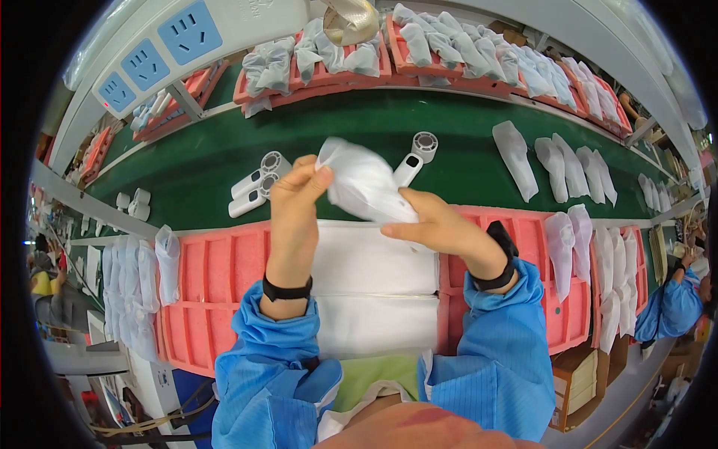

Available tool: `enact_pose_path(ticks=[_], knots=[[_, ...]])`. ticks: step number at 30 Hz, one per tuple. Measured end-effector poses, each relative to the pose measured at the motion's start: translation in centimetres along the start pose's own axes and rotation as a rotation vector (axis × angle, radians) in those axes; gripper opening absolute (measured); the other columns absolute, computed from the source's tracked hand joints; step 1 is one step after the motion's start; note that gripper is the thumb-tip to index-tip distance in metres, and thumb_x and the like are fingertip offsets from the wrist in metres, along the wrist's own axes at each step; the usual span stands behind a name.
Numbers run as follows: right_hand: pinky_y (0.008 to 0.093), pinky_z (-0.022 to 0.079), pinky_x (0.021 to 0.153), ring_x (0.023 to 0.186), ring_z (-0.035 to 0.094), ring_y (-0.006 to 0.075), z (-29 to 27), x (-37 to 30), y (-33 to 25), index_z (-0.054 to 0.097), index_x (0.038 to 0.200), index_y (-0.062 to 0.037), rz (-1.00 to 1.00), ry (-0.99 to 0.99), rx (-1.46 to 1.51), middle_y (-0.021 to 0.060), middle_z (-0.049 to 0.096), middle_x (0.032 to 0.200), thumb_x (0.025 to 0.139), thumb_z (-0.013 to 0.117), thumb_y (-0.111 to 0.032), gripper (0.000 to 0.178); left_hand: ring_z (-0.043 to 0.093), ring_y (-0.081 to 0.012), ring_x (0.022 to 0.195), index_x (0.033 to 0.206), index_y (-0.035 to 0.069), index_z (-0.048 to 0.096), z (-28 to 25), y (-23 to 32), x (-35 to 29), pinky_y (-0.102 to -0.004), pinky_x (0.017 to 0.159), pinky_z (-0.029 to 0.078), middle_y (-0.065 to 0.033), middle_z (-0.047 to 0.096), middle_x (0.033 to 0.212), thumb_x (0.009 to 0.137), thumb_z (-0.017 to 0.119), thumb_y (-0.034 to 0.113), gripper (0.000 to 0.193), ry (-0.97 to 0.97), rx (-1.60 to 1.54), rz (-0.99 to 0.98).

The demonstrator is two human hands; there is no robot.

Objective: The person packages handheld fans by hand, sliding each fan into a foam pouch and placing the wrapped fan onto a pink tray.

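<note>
A white translucent bag [361, 179] is held up in front of me, slanting between my two hands. My left hand [297, 196] pinches its upper left edge between thumb and fingers. Around its lower right end my right hand [447, 228] is closed, thumb on the near side. Whatever lies inside the bag is veiled and cannot be made out. Just beyond it a white handheld fan [423, 147] with a round grille lies on the green belt [336, 112]. More white handheld fans [253, 187] lie left of my left hand. Below my hands are two stacks of flat white bags [374, 322].
Pink compartment trays [213, 288] flank the stacks, with another pink tray [523, 224] to the right. Bagged items [516, 161] lie on the belt; filled trays [441, 67] stand along its far side. A socket strip [187, 34] hangs upper left. A co-worker's blue sleeve [669, 299] shows far right.
</note>
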State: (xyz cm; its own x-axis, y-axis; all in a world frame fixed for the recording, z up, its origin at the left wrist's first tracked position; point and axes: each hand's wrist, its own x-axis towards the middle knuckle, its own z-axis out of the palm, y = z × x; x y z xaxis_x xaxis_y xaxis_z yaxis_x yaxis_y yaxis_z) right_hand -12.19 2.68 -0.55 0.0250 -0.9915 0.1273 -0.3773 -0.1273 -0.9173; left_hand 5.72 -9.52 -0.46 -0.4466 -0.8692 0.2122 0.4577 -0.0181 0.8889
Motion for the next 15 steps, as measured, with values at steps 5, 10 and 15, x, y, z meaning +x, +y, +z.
enact_pose_path(ticks=[5,10,15], knots=[[0.0326,0.049,0.072,0.081,0.059,0.0165,-5.6,1.1,3.8,0.061,0.109,0.0004,0.141,0.196,-0.079,0.0061,0.065,0.09,0.085,0.071,-0.021,0.034,0.057,-0.0129,0.076,0.086,0.007,0.071,0.0,-2.3,0.2,-0.0254,0.067,0.044,-0.0052,0.06,0.093,0.074,0.078,0.006,0.014,-0.025,0.424,0.256],[0.0433,0.049,0.082,0.1,0.062,0.0327,-8.9,2.4,13.0,0.049,0.126,0.0023,0.603,0.633,-0.906,0.0195,0.061,0.113,0.081,0.068,-0.015,0.053,0.057,-0.0164,0.072,0.086,0.008,0.067,4.5,-5.0,-3.8,-0.0284,0.064,0.046,-0.0053,0.058,0.087,0.073,0.079,0.015,0.02,-0.571,0.814,0.091],[0.0415,0.045,0.095,0.12,0.05,0.0343,-8.2,3.8,14.7,0.037,0.133,0.0101,0.221,0.791,-1.114,0.0234,0.048,0.131,0.071,0.072,-0.01,0.074,0.06,-0.0228,0.074,0.085,0.009,0.065,4.3,-8.7,-6.5,-0.034,0.065,0.048,-0.0074,0.057,0.083,0.072,0.078,0.02,0.021,-0.664,1.128,0.264]])
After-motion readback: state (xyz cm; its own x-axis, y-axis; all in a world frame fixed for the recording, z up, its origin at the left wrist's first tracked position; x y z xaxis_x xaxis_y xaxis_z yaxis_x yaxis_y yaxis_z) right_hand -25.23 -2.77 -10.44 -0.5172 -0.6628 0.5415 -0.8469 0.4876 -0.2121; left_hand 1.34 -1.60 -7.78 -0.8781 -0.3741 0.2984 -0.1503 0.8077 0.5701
